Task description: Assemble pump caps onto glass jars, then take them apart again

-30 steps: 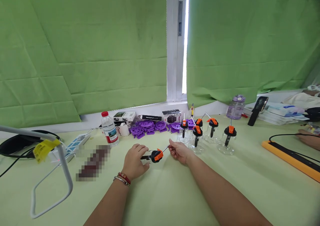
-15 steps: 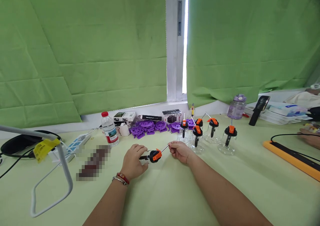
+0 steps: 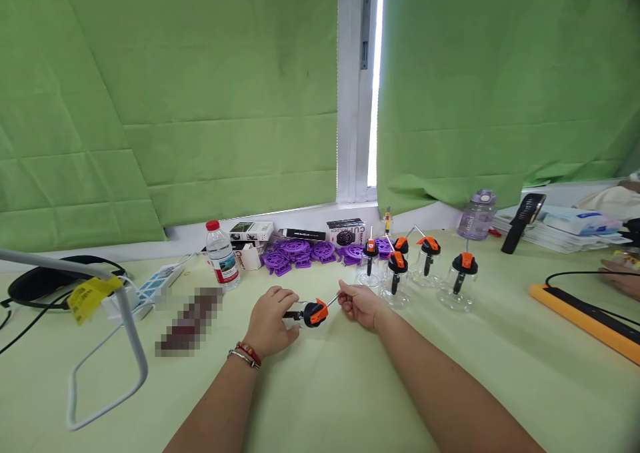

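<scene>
My left hand (image 3: 273, 321) is wrapped round a small clear glass bottle tipped on its side, its black-and-orange cap (image 3: 315, 313) facing right. A thin metal tube (image 3: 333, 300) sticks out of the cap, and my right hand (image 3: 363, 305) pinches its free end. Most of the glass is hidden behind my left fingers. To the right of my hands stand several like bottles upright, among them a front bottle (image 3: 397, 298) and a right-hand bottle (image 3: 456, 301), each with the same cap and tube.
Behind my hands lie several purple plastic wheel-like parts (image 3: 295, 249) and small boxes (image 3: 346, 233). A red-capped water bottle (image 3: 222, 259) stands left, near a power strip (image 3: 159, 286) and a white metal frame (image 3: 135, 346). Rightward are an orange-and-black bar (image 3: 583, 323) and another person's hand (image 3: 620, 278).
The view has shifted slightly, so everything sits a little differently in the picture. Both hands keep the same hold on the bottle and its tube.
</scene>
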Demonstrator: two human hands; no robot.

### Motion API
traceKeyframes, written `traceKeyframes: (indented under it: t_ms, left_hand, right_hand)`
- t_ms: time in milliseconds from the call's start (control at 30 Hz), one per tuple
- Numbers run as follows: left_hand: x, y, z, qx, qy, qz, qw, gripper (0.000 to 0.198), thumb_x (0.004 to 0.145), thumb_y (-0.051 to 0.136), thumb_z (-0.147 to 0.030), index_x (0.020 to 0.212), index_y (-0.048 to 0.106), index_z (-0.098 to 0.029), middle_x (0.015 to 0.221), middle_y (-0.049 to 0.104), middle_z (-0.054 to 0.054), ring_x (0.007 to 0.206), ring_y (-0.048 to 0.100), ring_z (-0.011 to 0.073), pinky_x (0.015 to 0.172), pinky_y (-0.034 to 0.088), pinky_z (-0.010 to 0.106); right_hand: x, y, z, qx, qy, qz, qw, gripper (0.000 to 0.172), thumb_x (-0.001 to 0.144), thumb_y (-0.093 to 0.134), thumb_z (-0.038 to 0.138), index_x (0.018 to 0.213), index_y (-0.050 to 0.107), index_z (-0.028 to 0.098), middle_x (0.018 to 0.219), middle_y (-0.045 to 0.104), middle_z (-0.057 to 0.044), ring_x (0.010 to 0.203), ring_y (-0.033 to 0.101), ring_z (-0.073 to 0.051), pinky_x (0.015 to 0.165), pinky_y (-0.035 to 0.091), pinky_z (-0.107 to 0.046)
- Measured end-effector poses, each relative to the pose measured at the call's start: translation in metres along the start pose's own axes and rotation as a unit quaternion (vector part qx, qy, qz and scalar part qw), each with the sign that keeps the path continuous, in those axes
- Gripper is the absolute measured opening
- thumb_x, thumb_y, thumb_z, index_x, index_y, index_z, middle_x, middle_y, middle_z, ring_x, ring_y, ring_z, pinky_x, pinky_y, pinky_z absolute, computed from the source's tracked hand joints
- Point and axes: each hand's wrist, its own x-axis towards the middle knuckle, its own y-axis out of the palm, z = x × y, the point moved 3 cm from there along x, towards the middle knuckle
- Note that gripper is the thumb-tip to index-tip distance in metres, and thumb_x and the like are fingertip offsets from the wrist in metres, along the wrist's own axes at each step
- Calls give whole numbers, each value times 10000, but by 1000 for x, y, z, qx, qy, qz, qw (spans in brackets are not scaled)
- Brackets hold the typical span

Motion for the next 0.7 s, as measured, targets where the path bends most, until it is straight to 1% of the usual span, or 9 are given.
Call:
traceKeyframes:
  t_ms: [67, 133, 233, 333, 400, 433, 533, 633, 700]
  left_hand:
    - [0, 0, -1, -3, 3, 0, 1000, 454, 544, 616, -213, 997, 584, -229, 1027, 624, 53, 973, 505, 267, 810, 446, 400]
    - [0, 0, 0, -3, 4, -2, 1000, 448, 547, 614, -212, 994, 585, -229, 1025, 625, 54, 974, 507, 269, 806, 447, 401]
    - [-2, 0, 2, -6, 1, -5, 1000, 445, 550, 613, -207, 993, 581, -229, 1023, 626, 52, 979, 510, 269, 813, 448, 400]
    - [-3, 1, 6, -20, -10, -15, 1000, 474, 560, 624, -217, 1030, 560, -227, 1030, 620, 57, 993, 518, 265, 825, 451, 394]
    - [-4, 1, 10, -27, -42, -33, 998, 503, 578, 631, -231, 1071, 532, -225, 1040, 611, 64, 1004, 524, 263, 819, 455, 389]
    - [-5, 2, 12, -31, -68, -44, 996, 507, 590, 635, -245, 1082, 518, -226, 1045, 604, 65, 1001, 529, 259, 809, 459, 386]
    - [-7, 4, 20, -50, -155, -85, 983, 477, 621, 655, -333, 1058, 493, -229, 1028, 585, 59, 963, 547, 248, 757, 467, 371]
    - [-8, 9, 25, -101, -208, -108, 967, 449, 638, 659, -415, 1012, 499, -226, 934, 578, 30, 820, 570, 208, 646, 464, 320]
    - [-9, 15, 28, -162, -224, -106, 955, 432, 641, 661, -426, 993, 510, -226, 876, 569, 2, 663, 548, 148, 543, 429, 260]
  right_hand:
    - [2, -1, -3, -14, 3, 0, 1000, 262, 767, 639, 318, 624, 499, 148, 498, 487, 43, 345, 299, -24, 337, 203, -159]
    - [3, -1, -3, -21, -14, 2, 1000, 229, 752, 648, 302, 651, 513, 147, 502, 476, 53, 352, 296, -22, 346, 203, -159]
    - [3, -3, -1, -30, -61, -7, 998, 173, 718, 669, 269, 722, 545, 148, 527, 476, 57, 409, 379, -36, 403, 304, -168]
    - [4, -7, 1, -54, -114, -39, 991, 198, 681, 691, 261, 783, 555, 160, 623, 542, 30, 505, 474, -59, 503, 404, -197]
    - [6, -10, -1, -86, -137, -71, 984, 203, 679, 686, 272, 789, 550, 169, 680, 571, 11, 541, 500, -75, 532, 424, -218]
    - [8, -11, -2, -108, -143, -87, 980, 187, 689, 674, 279, 772, 545, 172, 679, 571, 7, 537, 498, -82, 523, 418, -225]
    - [16, -8, -9, -198, -154, -130, 959, 130, 722, 637, 266, 690, 545, 180, 619, 536, 10, 517, 466, -98, 482, 355, -228]
    - [26, 2, -12, -293, -170, -153, 929, 135, 702, 655, 186, 605, 561, 187, 625, 527, 1, 609, 479, -125, 517, 303, -228]
    - [35, 10, -10, -342, -180, -158, 909, 177, 677, 672, 132, 555, 556, 187, 670, 545, -10, 693, 495, -141, 552, 288, -232]
